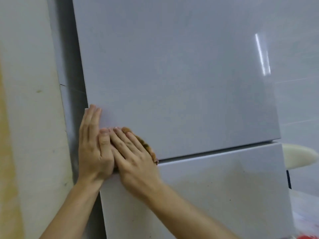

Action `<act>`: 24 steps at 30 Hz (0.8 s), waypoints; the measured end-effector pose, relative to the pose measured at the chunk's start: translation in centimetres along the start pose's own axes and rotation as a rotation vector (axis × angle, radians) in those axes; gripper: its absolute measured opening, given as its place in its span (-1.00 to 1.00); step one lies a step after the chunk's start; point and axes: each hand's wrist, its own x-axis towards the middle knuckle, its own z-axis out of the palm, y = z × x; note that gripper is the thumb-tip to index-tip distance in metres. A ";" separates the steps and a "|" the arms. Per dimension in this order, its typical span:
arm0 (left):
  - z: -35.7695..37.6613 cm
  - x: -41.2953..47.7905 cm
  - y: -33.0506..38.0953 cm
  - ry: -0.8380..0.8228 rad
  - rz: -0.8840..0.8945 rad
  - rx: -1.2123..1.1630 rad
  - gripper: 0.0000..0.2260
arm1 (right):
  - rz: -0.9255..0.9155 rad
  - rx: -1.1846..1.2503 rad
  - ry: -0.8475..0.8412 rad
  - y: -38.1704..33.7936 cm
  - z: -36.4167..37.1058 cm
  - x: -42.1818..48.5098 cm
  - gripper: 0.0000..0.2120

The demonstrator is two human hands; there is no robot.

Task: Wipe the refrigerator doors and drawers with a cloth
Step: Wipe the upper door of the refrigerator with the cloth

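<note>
Both hands are flat against the refrigerator's upper door (172, 75), down at its lower left corner. My left hand (94, 145) lies open with fingers straight and together, the fingertips at the door's left edge, gripping nothing. My right hand (131, 152) is spread palm-down on a brownish cloth (147, 145), pressing it to the door; only a strip of the cloth shows past my fingers on the right. My left thumb overlaps my right hand's fingers. Just below runs the dark gap between the upper door and the lower door (215, 195), which carries a few small dark specks. A pale wall (31, 118) stands to the left of the refrigerator.
</note>
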 end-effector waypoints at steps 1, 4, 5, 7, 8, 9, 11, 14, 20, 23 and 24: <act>0.0 -0.2 0.0 -0.013 0.000 0.001 -0.46 | -0.022 0.007 -0.019 0.1 -0.1 -0.4 -0.40; 0.3 -0.6 0.2 -0.024 0.025 0.051 -0.46 | 0.012 0.022 0.057 2.3 -2.3 -1.7 -0.39; 0.4 -0.7 0.3 -0.024 0.033 0.069 -0.47 | 0.047 0.014 0.108 3.6 -3.6 -2.4 -0.47; 0.9 -0.9 0.6 -0.033 0.033 0.097 -0.46 | 0.124 -0.069 0.219 7.0 -6.7 -4.5 -0.70; 1.0 -1.0 0.7 -0.036 0.022 0.108 -0.45 | 0.174 -0.120 0.271 8.9 -8.5 -5.7 -0.80; 1.2 -0.9 0.8 -0.033 0.010 0.117 -0.45 | 0.245 -0.168 0.319 10.8 -10.3 -6.8 -0.84; 1.1 -0.6 0.8 -0.007 0.003 0.129 -0.47 | 0.441 -0.281 0.425 14.3 -13.9 -8.5 -0.86; 0.9 -0.3 1.0 -0.005 -0.009 0.117 -0.48 | 0.761 -0.295 0.642 17.6 -17.3 -9.1 -0.84; 0.9 -0.7 0.9 -0.039 -0.015 -0.008 -0.46 | 0.824 -0.121 0.766 13.4 -12.9 -4.4 -0.85; 0.7 -0.8 0.6 -0.050 -0.013 -0.067 -0.46 | 0.622 -0.036 0.626 7.2 -7.5 -2.2 -0.88; 0.7 -0.8 0.5 -0.058 -0.014 -0.088 -0.46 | 0.546 -0.003 0.572 5.1 -5.8 -1.7 -0.87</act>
